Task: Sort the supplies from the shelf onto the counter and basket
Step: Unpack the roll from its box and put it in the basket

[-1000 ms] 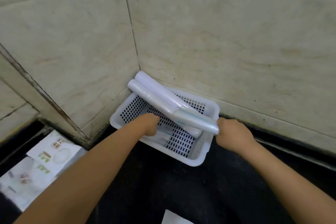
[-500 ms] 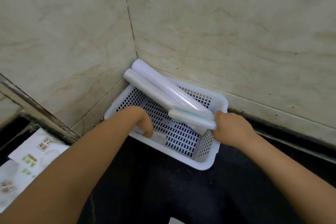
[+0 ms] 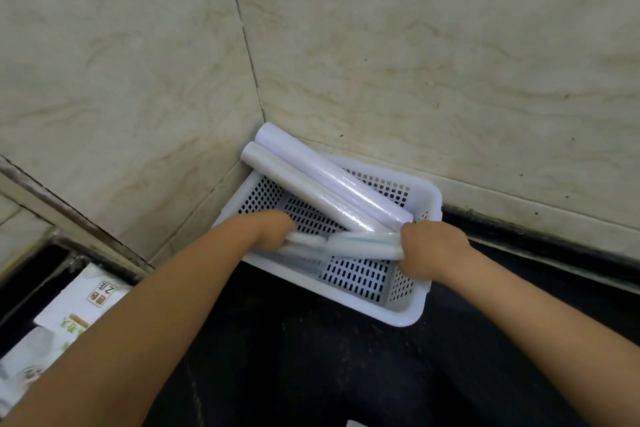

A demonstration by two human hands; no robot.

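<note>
Grip: left hand (image 3: 273,229) and right hand (image 3: 429,246) each clasp an end of a white roll (image 3: 360,244) over the basket (image 3: 429,295).
Done: two rolls (image 3: 332,191) lean in the basket.
Left: white roll not yet released; packets (image 3: 65,315) lie beside the dark surface (image 3: 311,357), apparently unsorted.

White basket (image 3: 412,314) on black counter (image 3: 311,357).

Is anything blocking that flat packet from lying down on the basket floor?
Partly. Two rolls lie diagonally across the basket, covering its far half. The floor nearest the person looks open. The right hand and left hand hold the packet above it.
</note>
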